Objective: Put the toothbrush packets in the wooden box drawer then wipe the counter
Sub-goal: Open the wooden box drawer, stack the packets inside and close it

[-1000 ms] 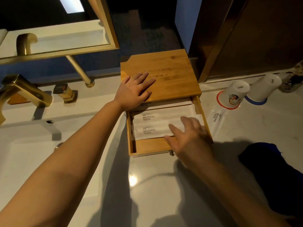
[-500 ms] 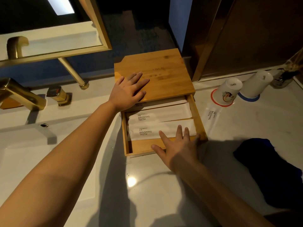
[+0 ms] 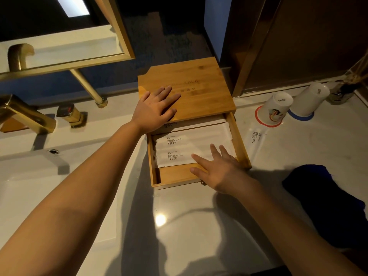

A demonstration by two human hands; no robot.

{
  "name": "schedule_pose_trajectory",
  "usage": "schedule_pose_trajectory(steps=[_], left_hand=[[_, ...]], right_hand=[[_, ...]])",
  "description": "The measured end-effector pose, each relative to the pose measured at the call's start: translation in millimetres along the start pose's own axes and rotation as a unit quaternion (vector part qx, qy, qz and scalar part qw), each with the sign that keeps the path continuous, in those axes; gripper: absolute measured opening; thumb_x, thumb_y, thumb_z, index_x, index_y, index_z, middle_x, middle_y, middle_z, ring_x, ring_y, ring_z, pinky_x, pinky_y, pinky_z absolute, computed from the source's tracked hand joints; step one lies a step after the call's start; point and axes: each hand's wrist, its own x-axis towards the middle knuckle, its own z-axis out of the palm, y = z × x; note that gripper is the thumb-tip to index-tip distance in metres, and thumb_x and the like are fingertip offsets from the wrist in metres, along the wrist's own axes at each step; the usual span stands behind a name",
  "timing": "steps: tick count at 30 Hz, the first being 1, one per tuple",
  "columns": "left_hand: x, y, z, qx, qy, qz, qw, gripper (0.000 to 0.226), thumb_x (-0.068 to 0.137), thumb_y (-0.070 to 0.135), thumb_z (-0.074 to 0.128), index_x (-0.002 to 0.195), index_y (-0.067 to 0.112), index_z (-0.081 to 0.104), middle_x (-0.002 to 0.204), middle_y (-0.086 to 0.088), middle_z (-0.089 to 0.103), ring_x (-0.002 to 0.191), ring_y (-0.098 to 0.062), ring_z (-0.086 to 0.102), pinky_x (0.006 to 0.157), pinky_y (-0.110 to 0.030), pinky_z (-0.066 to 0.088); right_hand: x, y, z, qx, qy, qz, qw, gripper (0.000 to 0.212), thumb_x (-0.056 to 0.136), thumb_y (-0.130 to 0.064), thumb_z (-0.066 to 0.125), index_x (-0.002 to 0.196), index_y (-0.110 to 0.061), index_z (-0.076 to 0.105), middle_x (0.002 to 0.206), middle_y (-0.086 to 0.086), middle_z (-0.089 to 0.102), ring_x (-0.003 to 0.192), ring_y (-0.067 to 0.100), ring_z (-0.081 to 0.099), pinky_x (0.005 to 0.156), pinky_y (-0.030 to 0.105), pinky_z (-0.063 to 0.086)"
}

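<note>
A wooden box stands on the white counter, its drawer pulled out toward me. Three white toothbrush packets printed "BRUSHING TEETH" lie stacked in the drawer. My left hand lies flat on the box lid, fingers spread. My right hand rests with spread fingers over the drawer's front right corner, fingertips on the nearest packet. One more toothbrush packet lies on the counter just right of the drawer. A dark blue cloth sits at the right.
Two upturned white cups stand on round coasters right of the box, a small jar beyond them. A gold faucet and handle sit at the left above the white sink basin. A gold-framed mirror hangs behind.
My right hand drew back from the packets to the drawer's front right corner, then slid slightly forward onto the nearest packet. My left hand stayed flat on the lid.
</note>
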Motion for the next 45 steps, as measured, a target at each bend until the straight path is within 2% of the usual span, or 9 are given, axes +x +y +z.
schedule_pose_trajectory(steps=[4, 8, 13, 17, 24, 31, 34, 38, 45], left_hand=[[1, 1, 0, -0.001, 0.001, 0.0, 1.0, 0.053, 0.091, 0.051, 0.024, 0.143, 0.039, 0.024, 0.157, 0.002, 0.017, 0.146, -0.018, 0.012, 0.116, -0.045, 0.007], [0, 0, -1, 0.002, 0.0, -0.002, 1.0, 0.053, 0.091, 0.051, 0.024, 0.143, 0.039, 0.023, 0.157, 0.002, 0.017, 0.146, -0.018, 0.012, 0.116, -0.045, 0.008], [0, 3, -2, 0.002, 0.002, -0.001, 1.0, 0.053, 0.091, 0.051, 0.024, 0.143, 0.039, 0.024, 0.157, 0.002, 0.018, 0.146, -0.018, 0.013, 0.116, -0.046, 0.009], [-1, 4, -2, 0.007, -0.002, -0.003, 1.0, 0.054, 0.09, 0.052, 0.023, 0.143, 0.039, 0.023, 0.157, 0.002, 0.018, 0.146, -0.018, 0.013, 0.116, -0.045, 0.009], [0, 4, -3, 0.003, -0.004, -0.004, 1.0, 0.054, 0.09, 0.051, 0.023, 0.143, 0.04, 0.023, 0.157, 0.002, 0.018, 0.146, -0.018, 0.012, 0.115, -0.046, 0.009], [0, 2, -1, 0.013, -0.001, -0.003, 1.0, 0.053, 0.091, 0.051, 0.023, 0.143, 0.04, 0.022, 0.157, 0.002, 0.019, 0.145, -0.019, 0.014, 0.115, -0.046, 0.011], [1, 2, -1, 0.017, -0.004, -0.003, 1.0, 0.053, 0.092, 0.051, 0.023, 0.144, 0.039, 0.022, 0.157, 0.002, 0.019, 0.145, -0.02, 0.014, 0.115, -0.047, 0.011], [1, 3, -1, 0.018, -0.002, -0.003, 1.0, 0.054, 0.091, 0.051, 0.022, 0.144, 0.039, 0.022, 0.157, 0.001, 0.019, 0.145, -0.02, 0.015, 0.115, -0.047, 0.012], [1, 5, -2, 0.013, -0.003, -0.001, 1.0, 0.054, 0.091, 0.051, 0.023, 0.143, 0.038, 0.023, 0.157, 0.001, 0.02, 0.145, -0.02, 0.014, 0.115, -0.047, 0.011]], right_hand=[[-24, 18, 1, 0.162, 0.292, -0.063, 0.94, 0.039, 0.095, -0.036, 0.042, 0.128, -0.02, 0.052, 0.134, 0.007, 0.054, 0.117, 0.018, 0.054, 0.096, 0.03, 0.048], [-26, 77, 5, 0.096, 0.512, 0.022, 0.853, 0.015, 0.088, -0.006, 0.056, 0.092, 0.0, 0.069, 0.088, 0.018, 0.07, 0.076, 0.019, 0.064, 0.069, 0.021, 0.049], [-11, 109, 13, 0.122, 0.325, 0.208, 0.914, 0.041, 0.083, -0.038, 0.063, 0.115, -0.012, 0.06, 0.114, 0.01, 0.066, 0.103, 0.026, 0.061, 0.077, 0.032, 0.052], [1, 92, 3, 0.184, 0.169, 0.365, 0.897, 0.064, 0.079, -0.064, 0.052, 0.115, -0.011, 0.052, 0.113, 0.012, 0.061, 0.1, 0.027, 0.058, 0.08, 0.035, 0.048], [5, 91, 10, 0.305, 0.232, 0.348, 0.856, 0.039, 0.082, -0.035, 0.066, 0.109, -0.01, 0.053, 0.111, 0.013, 0.063, 0.103, 0.03, 0.059, 0.081, 0.035, 0.048], [-11, 101, 20, 0.502, 0.338, 0.249, 0.756, 0.039, 0.081, -0.012, 0.068, 0.116, -0.006, 0.05, 0.125, 0.015, 0.06, 0.112, 0.033, 0.059, 0.085, 0.036, 0.051], [-22, 111, 21, 0.501, 0.295, 0.159, 0.798, 0.034, 0.084, -0.009, 0.064, 0.115, -0.01, 0.052, 0.125, 0.013, 0.06, 0.113, 0.032, 0.059, 0.086, 0.036, 0.054], [-32, 118, 24, 0.222, 0.305, 0.156, 0.913, 0.03, 0.083, -0.019, 0.067, 0.109, -0.009, 0.057, 0.116, 0.013, 0.064, 0.105, 0.031, 0.064, 0.088, 0.043, 0.055], [-36, 112, 20, 0.274, 0.334, 0.183, 0.883, 0.026, 0.082, -0.016, 0.067, 0.105, -0.006, 0.058, 0.113, 0.015, 0.065, 0.103, 0.033, 0.065, 0.086, 0.043, 0.056]])
